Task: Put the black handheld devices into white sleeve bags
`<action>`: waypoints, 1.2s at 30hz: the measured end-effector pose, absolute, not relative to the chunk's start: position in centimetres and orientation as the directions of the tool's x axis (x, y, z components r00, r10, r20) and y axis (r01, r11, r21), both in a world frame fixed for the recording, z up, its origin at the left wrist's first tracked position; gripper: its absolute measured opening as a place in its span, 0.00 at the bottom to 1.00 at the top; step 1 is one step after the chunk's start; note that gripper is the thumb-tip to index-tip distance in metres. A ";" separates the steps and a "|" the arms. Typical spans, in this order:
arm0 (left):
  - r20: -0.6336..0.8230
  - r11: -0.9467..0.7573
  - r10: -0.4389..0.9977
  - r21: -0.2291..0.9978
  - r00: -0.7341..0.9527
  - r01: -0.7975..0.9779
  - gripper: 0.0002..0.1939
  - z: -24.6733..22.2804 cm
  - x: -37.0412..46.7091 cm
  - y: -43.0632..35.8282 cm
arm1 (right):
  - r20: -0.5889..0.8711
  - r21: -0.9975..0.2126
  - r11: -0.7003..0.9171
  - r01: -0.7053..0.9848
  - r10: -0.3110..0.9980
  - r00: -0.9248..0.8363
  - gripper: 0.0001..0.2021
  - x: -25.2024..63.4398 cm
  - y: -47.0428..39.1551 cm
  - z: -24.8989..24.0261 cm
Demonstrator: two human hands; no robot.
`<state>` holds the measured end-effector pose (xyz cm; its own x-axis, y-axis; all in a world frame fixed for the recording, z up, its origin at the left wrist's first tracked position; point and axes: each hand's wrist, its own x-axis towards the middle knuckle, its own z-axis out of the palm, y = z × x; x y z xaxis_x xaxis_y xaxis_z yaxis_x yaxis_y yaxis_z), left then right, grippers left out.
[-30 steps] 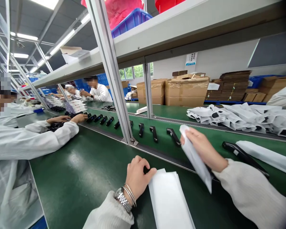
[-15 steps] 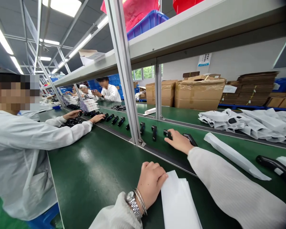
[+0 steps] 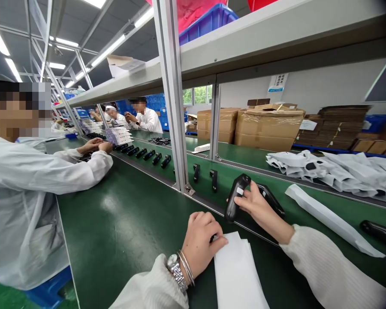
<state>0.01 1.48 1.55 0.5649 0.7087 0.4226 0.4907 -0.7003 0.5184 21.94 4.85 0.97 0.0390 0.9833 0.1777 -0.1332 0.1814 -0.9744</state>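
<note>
Now the black device (image 3: 235, 201) sits, seemingly pinched, in the right hand (image 3: 260, 209) fingers (image 3: 247, 198).

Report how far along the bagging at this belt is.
Done: a bagged unit lies on the belt to the right, with a heap of filled white bags beyond. In hand: the right hand holds a black device lifted off the belt, while the left hand rests on the stack of empty bags. Left: more black devices lie unbagged on the belt.
</note>
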 end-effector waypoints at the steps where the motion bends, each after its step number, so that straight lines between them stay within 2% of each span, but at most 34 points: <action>1: 0.428 -0.694 0.715 0.533 0.554 0.485 0.09 1.5 0.0 1.4 | 0.195 -0.960 0.196 -0.200 0.980 0.022 0.42 21.6 3.9 1.0; 5: 0.450 -0.673 0.728 0.613 0.517 0.414 0.08 1.9 0.3 0.8 | 0.189 -0.958 0.167 -0.232 0.979 -0.080 0.43 20.4 1.9 0.8; 10: 0.491 -0.609 0.783 0.730 0.382 0.309 0.05 2.7 0.3 0.1 | 0.126 -0.991 0.111 -0.072 0.961 -0.248 0.18 18.2 0.1 1.2; 14: 0.501 -0.557 0.828 0.788 0.252 0.264 0.06 2.6 0.2 0.7 | 0.078 -0.997 0.062 -0.049 0.889 -0.451 0.21 16.5 -1.4 1.6; 16: 0.471 -0.527 0.847 0.806 0.248 0.269 0.07 2.2 0.2 1.2 | 0.059 -0.998 0.048 -0.037 0.913 -0.404 0.20 16.7 -1.4 2.0; 17: 0.448 -0.512 0.855 0.807 0.261 0.293 0.08 2.1 0.1 1.4 | 0.061 -0.998 0.056 -0.026 0.944 -0.324 0.19 17.2 -1.1 2.3; 20: 0.341 -0.465 0.881 0.752 0.327 0.467 0.08 1.6 -0.1 1.8 | 0.166 -0.979 0.159 0.131 0.985 0.046 0.15 20.7 1.1 3.4; 22: 0.247 -0.438 0.892 0.677 0.378 0.591 0.07 1.3 -0.3 1.9 | 0.313 -0.904 0.195 0.379 0.908 0.280 0.14 24.1 3.3 4.1; 25: 0.159 -0.447 0.879 0.603 0.450 0.660 0.11 1.1 -0.4 1.7 | 0.396 -0.834 0.129 0.536 0.816 0.421 0.13 28.9 6.5 4.4; 27: 0.150 -0.476 0.858 0.592 0.491 0.651 0.11 1.0 -0.3 1.5 | 0.428 -0.774 0.071 0.629 0.790 0.438 0.10 30.6 8.2 4.2; 29: 0.151 -0.501 0.838 0.594 0.524 0.629 0.05 0.9 0.0 1.4 | 0.449 -0.707 0.053 0.705 0.803 0.391 0.05 30.5 9.5 3.6; 32: 0.163 -0.526 0.820 0.593 0.548 0.610 0.05 0.6 0.2 1.3 | 0.411 -0.647 0.112 0.754 0.884 0.222 0.11 27.3 11.2 2.5; 36: 0.214 -0.550 0.817 0.568 0.535 0.613 0.07 0.3 0.3 1.3 | 0.266 -0.611 0.129 0.781 0.963 0.049 0.17 21.1 13.7 0.9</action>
<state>0.33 1.32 0.29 0.5348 0.8174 0.2140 0.6129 -0.5497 0.5676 21.06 13.66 0.92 0.0485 0.9628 0.2657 0.7810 0.1292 -0.6111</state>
